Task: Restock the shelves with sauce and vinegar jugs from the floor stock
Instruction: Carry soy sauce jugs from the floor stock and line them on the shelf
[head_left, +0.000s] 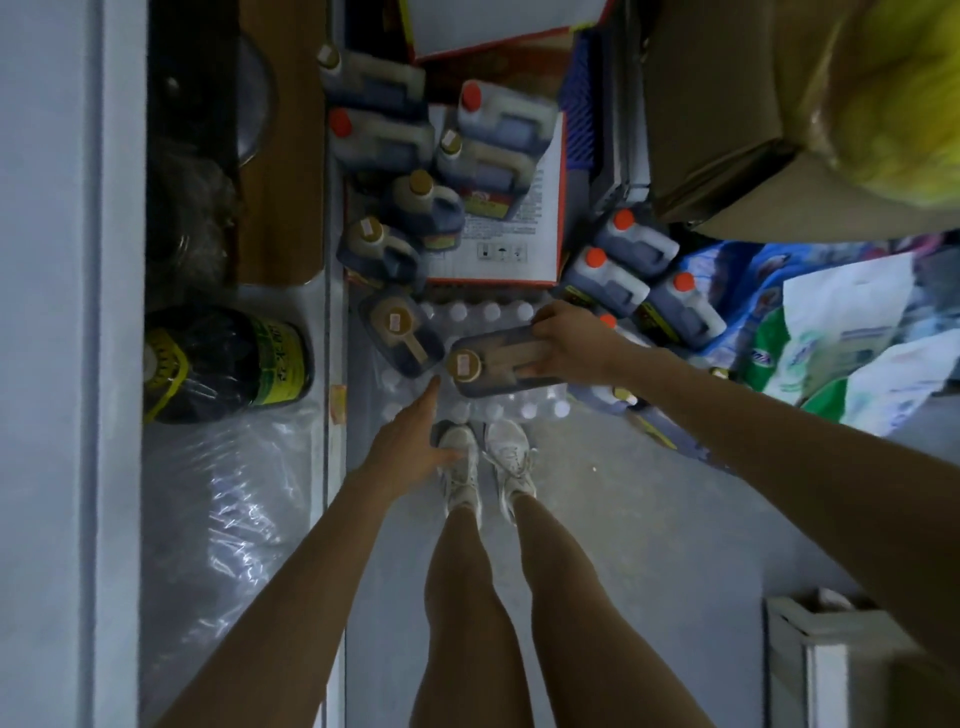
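My right hand (563, 340) grips the handle of a dark sauce jug (483, 382) with a tan cap, which sits on a shrink-wrapped pack of white-capped bottles (493, 312). My left hand (410, 441) reaches toward the jug with straight fingers, fingertips just short of its cap, holding nothing. A second tan-capped jug (397, 332) stands just left on the same pack. Several more dark jugs stand beyond: tan-capped ones (379, 249) and red-capped ones (374, 135). Another cluster of red-capped jugs (634, 270) stands at the right.
A low shelf (291, 306) on the left holds a wrapped pack with yellow-green labels (223, 364) and clear plastic wrap. A white and red carton (519, 244) lies under some jugs. Cardboard boxes (727, 130) and bags (831, 338) crowd the right. My feet (485, 462) stand on grey floor.
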